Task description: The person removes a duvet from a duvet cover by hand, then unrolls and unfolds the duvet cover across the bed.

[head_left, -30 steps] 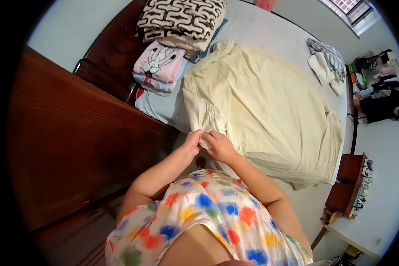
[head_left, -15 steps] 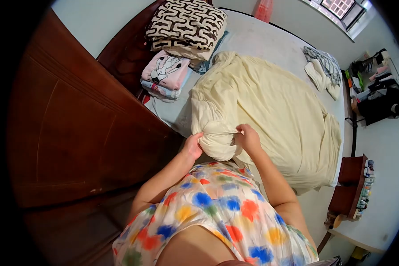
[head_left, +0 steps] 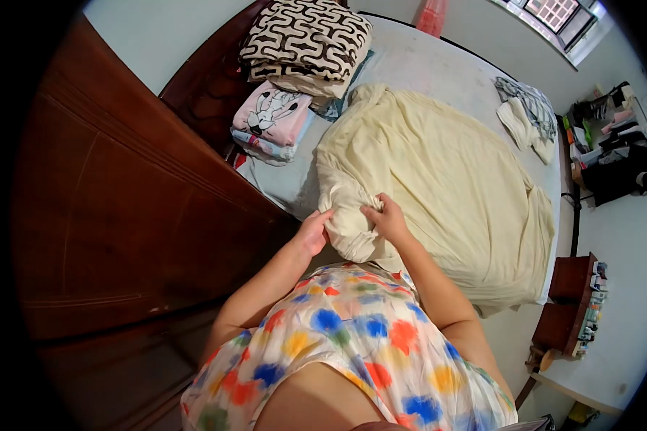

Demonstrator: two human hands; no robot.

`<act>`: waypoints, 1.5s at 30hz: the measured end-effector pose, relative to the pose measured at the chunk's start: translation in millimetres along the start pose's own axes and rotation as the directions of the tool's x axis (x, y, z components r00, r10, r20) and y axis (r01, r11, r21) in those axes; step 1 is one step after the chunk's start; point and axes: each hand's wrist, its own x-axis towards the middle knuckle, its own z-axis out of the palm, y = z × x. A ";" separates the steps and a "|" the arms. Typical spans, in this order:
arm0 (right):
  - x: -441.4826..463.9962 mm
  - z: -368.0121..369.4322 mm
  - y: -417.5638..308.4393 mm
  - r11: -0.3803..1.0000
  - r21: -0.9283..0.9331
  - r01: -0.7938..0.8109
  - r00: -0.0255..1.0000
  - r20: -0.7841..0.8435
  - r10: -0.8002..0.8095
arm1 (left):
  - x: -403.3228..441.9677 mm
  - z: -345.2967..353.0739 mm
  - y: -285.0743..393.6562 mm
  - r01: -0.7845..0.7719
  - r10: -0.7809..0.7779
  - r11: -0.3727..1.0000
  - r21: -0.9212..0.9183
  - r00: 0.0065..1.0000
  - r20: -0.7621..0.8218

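A cream-coloured duvet cover lies spread over the near part of the bed, creased and reaching past its front edge. Its near left corner is bunched up in front of my body. My left hand grips the left side of this bunch, the thumb lying on the fabric. On the right side, my right hand is closed with fabric pinched between thumb and fingers. What lies inside the bunched corner is hidden.
A brown wooden wardrobe stands close on the left. Folded bedding and a pink pillow are stacked at the headboard. Striped cloth lies at the bed's far right, and a small brown cabinet stands at the right.
My right hand has moved slightly left, closer to my left hand, and the bunched fabric between them is more gathered. My left hand still holds its side.
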 end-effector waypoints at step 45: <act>14.1 36.0 -40.9 0.931 0.266 -0.248 0.945 0.278 0.172 | -32.8 -8.1 30.4 -0.469 0.483 0.819 0.329 0.875 0.046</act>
